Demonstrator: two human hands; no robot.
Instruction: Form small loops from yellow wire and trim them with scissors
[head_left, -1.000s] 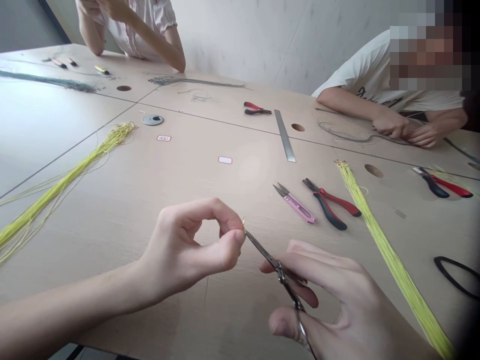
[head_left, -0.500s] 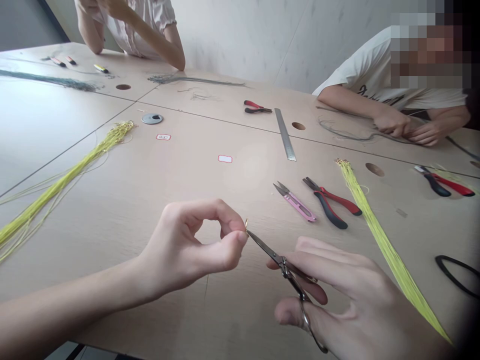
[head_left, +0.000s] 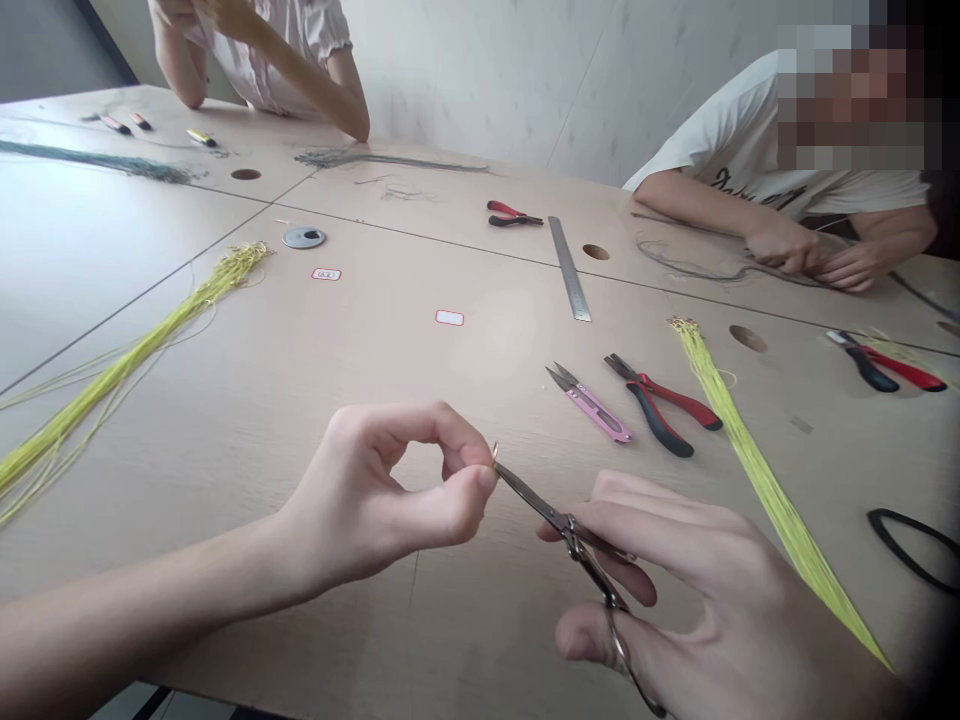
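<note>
Between its thumb and forefinger, my left hand pinches a small gold-coloured metal piece, of which only a bit of loop stands out above the fingertips. A thin thread hangs below that hand. My right hand holds small metal scissors with thumb and fingers at the handles. Their blade tips meet the gold piece right at the left fingertips, and the blades look nearly closed. Whatever is between the blades is too small to make out.
Beyond the scissors lie pink thread snips and red-black pliers. Yellow cord bundles lie left and right. Farther off are a steel ruler, more pliers, a metal disc and two seated people.
The right thumb and the scissor handles have shifted slightly right and down. The left hand keeps its pinch on the gold piece, and the blade tips stay against it.
</note>
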